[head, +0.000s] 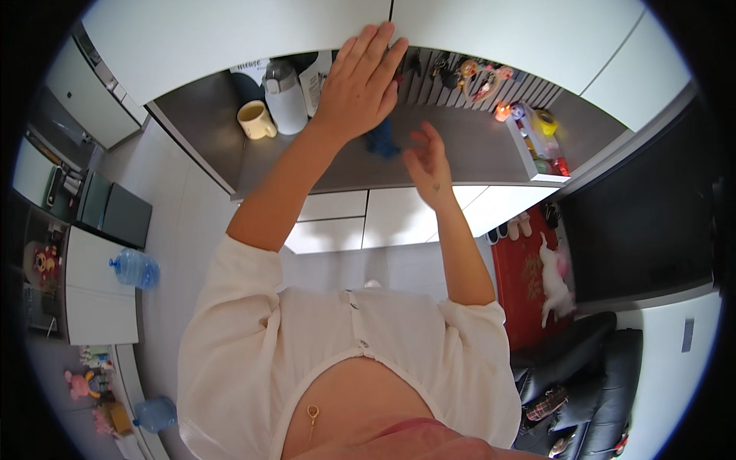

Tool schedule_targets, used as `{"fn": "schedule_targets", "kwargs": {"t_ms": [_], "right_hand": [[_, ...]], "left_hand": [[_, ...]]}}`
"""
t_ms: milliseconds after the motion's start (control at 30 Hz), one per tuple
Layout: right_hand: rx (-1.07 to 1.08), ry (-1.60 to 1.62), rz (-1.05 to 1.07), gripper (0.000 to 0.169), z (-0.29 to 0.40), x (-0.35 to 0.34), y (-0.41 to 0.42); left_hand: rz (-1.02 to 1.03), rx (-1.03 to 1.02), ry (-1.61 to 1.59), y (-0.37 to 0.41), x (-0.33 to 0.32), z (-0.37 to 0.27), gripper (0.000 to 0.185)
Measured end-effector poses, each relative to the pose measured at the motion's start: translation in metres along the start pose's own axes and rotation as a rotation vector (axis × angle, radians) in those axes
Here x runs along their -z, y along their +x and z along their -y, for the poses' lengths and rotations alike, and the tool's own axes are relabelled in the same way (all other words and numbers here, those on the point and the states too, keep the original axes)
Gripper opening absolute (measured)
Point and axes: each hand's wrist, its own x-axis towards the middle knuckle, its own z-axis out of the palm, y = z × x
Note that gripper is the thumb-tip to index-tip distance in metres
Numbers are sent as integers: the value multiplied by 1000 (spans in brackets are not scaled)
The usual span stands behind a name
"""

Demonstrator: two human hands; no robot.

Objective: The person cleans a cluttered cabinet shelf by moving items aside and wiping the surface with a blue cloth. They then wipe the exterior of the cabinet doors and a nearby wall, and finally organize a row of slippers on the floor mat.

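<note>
My left hand (361,86) is raised with its fingers extended over the lower edge of a white upper cabinet door (241,34), near the gap between two doors; I see nothing held in it. Lower and to the right, my right hand (430,164) hovers above the grey shelf of the niche, fingers parted and somewhat blurred, holding nothing visible. Between the hands a blue cloth-like item (382,140) lies on the shelf, partly hidden behind my left hand. A yellow mug (256,119) stands beside a white bottle with a grey lid (284,99), left of my left forearm.
Keys and trinkets (480,80) hang on the slatted back wall. A white tray of small items (537,146) and a lit candle-like thing (502,111) sit at the right. A white animal (555,279) lies on the red mat (512,276). Blue water jugs (138,269) are at left.
</note>
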Motion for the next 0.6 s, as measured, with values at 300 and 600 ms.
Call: {"fn": "schedule_targets", "kwargs": {"t_ms": [300,600], "right_hand": [[90,-636,312,36,-152,-9,99],[142,-1156,216,46,-228,-65,112]], "left_hand": [[-30,-28,-260,-5,4,23,40],[-278,289,-176,-63,75,33,26]]}}
